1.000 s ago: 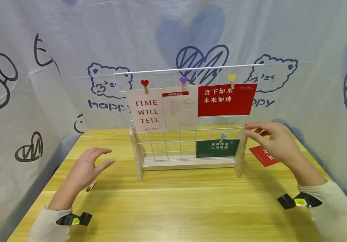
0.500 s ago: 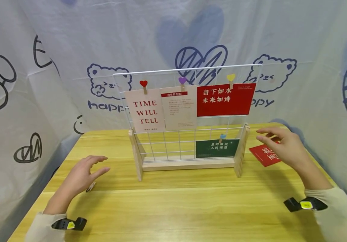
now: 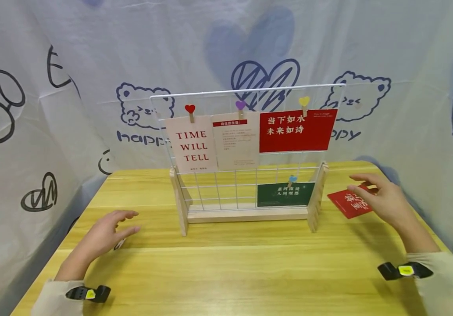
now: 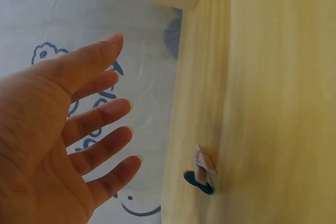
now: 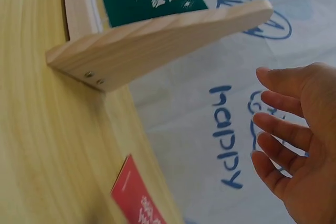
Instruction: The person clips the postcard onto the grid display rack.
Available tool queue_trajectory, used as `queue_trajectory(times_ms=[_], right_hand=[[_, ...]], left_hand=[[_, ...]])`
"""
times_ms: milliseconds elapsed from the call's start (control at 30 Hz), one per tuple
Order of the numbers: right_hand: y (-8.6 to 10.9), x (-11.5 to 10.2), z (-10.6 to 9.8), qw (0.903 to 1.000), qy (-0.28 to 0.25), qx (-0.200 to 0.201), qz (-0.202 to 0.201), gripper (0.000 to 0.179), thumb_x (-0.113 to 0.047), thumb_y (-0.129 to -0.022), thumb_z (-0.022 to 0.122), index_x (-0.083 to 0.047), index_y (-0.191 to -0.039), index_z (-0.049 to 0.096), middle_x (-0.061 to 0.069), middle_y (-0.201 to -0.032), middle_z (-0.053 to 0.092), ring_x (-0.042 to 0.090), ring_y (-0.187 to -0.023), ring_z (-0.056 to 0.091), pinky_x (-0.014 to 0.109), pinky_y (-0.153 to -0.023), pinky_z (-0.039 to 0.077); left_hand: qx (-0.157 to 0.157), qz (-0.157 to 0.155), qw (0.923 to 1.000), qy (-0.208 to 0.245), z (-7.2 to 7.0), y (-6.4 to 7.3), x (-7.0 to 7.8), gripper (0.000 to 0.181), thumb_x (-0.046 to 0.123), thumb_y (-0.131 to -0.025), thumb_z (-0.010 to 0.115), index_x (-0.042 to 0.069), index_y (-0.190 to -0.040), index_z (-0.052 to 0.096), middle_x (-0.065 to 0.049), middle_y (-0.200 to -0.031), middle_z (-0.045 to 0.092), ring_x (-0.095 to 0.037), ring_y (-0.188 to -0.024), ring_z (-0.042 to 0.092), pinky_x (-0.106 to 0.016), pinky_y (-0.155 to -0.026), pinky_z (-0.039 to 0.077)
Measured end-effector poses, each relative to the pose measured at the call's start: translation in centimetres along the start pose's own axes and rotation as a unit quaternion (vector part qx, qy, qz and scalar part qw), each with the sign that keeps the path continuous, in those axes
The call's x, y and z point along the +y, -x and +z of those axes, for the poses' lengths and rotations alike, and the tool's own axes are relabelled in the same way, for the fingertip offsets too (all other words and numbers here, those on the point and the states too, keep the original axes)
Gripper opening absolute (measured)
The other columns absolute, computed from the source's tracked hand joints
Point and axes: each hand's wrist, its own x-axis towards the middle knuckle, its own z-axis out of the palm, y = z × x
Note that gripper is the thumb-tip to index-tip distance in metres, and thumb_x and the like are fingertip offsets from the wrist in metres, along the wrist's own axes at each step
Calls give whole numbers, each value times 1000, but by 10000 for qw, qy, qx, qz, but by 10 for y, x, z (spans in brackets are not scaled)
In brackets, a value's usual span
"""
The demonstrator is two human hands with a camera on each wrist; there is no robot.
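Observation:
My left hand [image 3: 105, 235] hovers over the table's left side, fingers relaxed and apart, with nothing in it. Just below it lies a small wooden clothespin [image 4: 201, 169] with a dark heart-shaped piece, partly covered by the hand in the head view. On the right, my right hand [image 3: 386, 202] hangs above a red card [image 3: 346, 204], its thumb and fingers spread and holding nothing. That card lies flat on the table, its right part hidden by the hand. Between the hands stands a white wire grid rack [image 3: 218, 191] on wooden feet.
Heart clothespins fix a white card [image 3: 192, 149], a cream card [image 3: 236, 145], a large red card [image 3: 289, 140] and a green card [image 3: 275, 199] to the grid. The wooden table [image 3: 246, 263] meets a patterned cloth [image 3: 210, 44] behind and at both sides.
My right hand has moved right and down, from beside the rack's right foot to over the loose red card. My left hand has sunk a little and drifted left. The clipped cards stay put.

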Motion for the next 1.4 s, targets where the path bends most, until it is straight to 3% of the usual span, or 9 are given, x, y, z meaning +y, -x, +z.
queue_trajectory(times_ms=[67,200,300,533,900,1167,1400], right_hand=[[0,5,1,10000,4,-40,55,51,-37,-95,65,-4,-133,58,24,-133,53,43,-104,57,33,-75,48],[0,17,2,9999,-50,-76,66,52,-35,-95,65,-2,-135,56,26,-135,50,43,-102,58,15,-64,45],[0,25,5,9998,25,-165,62,54,-35,-95,65,0,-136,54,28,-136,48,44,-102,56,14,-62,46],[-1,45,13,9993,237,-259,147,58,-33,-94,67,3,-137,51,31,-134,47,38,-100,50,22,-64,45],[-6,75,22,9967,285,-558,510,75,-40,-94,65,11,-142,38,38,-135,41,50,-113,43,66,-87,39],[-7,97,23,9950,481,-625,613,82,-45,-92,67,12,-142,35,42,-132,41,54,-115,41,70,-87,36],[-5,113,22,9940,391,-540,867,86,-43,-91,68,15,-142,30,43,-132,39,55,-113,43,69,-87,38]], left_hand=[[-58,-43,10000,58,1,1,-3,52,35,-94,67,1,-132,58,-21,-126,60,-42,-117,53,-58,-92,46],[-119,-96,9998,142,3,2,-9,54,37,-93,68,0,-132,58,-21,-127,59,-43,-118,52,-59,-93,45],[-143,-118,9997,181,5,4,-13,56,38,-92,68,0,-131,58,-21,-127,59,-43,-118,52,-59,-93,45],[-191,-155,9995,189,9,10,-24,56,38,-91,70,-1,-130,59,-23,-127,59,-46,-120,49,-62,-97,40],[-171,-277,9994,154,15,20,-37,56,41,-87,73,2,-126,62,-22,-125,61,-49,-120,48,-63,-96,38],[-231,-347,9988,269,19,21,-39,55,38,-85,75,1,-125,63,-14,-112,67,-42,-112,56,-61,-95,41],[-356,-569,9966,477,18,25,-42,55,38,-86,75,2,-126,63,-12,-114,66,-38,-110,58,-57,-94,45]])
